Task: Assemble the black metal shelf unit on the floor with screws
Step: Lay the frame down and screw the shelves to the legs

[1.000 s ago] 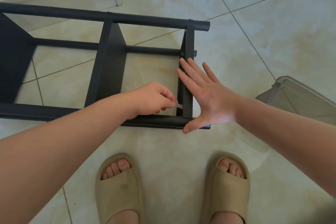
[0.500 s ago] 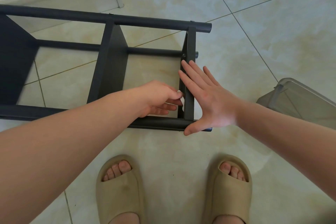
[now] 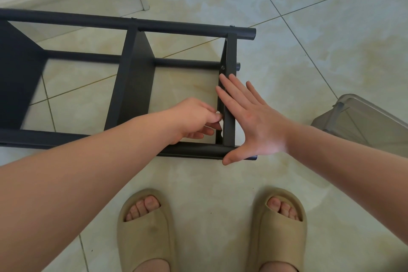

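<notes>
The black shelf (image 3: 136, 86) lies on its side on the floor (image 3: 309, 28), the right hand (image 3: 254, 121) pressing flat, fingers straight, on its end board (image 3: 229, 55) to keep it steady while the left hand (image 3: 194, 119), fingers curled, pinches a small pale bit (image 3: 218, 114), maybe a screw, just inside.

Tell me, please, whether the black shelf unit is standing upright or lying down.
Lying down: the shelf unit has its long tubes level along the tiled floor, and its panels stand on edge.
</notes>
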{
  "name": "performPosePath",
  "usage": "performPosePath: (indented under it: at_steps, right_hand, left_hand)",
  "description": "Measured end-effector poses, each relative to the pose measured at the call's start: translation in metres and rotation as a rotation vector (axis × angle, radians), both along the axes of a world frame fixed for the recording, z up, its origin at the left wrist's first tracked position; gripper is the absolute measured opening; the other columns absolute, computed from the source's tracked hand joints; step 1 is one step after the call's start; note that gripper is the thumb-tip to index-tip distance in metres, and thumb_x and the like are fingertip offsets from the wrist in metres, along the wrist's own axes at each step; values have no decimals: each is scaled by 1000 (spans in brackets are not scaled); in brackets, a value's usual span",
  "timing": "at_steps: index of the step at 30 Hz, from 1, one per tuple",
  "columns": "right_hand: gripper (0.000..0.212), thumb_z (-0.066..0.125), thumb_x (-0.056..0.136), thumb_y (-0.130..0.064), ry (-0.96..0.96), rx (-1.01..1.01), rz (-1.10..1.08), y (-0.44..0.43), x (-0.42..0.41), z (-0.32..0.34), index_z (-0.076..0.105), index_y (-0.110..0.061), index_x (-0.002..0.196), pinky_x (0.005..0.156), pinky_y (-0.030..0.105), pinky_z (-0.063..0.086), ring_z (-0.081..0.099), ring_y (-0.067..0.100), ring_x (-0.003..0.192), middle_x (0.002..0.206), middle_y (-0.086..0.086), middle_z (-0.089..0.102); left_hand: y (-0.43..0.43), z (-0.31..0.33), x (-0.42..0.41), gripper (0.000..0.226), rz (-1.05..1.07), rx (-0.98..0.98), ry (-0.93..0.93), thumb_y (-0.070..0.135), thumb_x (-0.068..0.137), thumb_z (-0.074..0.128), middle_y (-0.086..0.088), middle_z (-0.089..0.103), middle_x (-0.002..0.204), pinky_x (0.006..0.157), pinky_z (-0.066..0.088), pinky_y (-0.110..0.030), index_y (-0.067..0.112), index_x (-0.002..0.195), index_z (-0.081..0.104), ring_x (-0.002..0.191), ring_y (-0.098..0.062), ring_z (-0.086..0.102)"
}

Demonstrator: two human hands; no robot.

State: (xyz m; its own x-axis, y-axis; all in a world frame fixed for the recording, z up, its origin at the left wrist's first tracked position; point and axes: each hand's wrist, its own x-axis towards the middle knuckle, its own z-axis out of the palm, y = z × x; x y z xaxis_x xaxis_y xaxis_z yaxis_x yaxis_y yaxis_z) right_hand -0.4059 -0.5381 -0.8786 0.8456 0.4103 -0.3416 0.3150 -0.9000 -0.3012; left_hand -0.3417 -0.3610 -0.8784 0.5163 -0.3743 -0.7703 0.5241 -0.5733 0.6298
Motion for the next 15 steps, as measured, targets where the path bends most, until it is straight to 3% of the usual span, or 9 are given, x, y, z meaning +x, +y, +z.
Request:
performPosePath:
  at_steps: [5,9,15]
  right_hand:
    - [145,50,60,-97,-1,3,-1,0,0,0,-14,-13,160,125,49,-9,-33,17,149,164,2,-32]
    - [145,50,60,-97,-5,-1,2,0,0,-1,-13,-13,160,126,50,-8,-33,17,150,165,2,-31]
    - [144,51,61,-96,-7,9,-1,-1,0,-1,-15,-14,160,126,48,-10,-33,17,149,164,1,-32]
  left_hand:
    - [-3,0,-2,19,28,-19,7,28,97,64,5,73,83,75,50,-29,17,112,67,79,-12,66]
    - [-4,2,-3,8,41,-15,22,26,99,62,5,72,80,78,52,-29,19,100,65,79,-12,66]
    - [-7,4,-5,14,14,12,50,22,101,57,0,72,83,81,52,-30,14,91,63,78,-13,67]
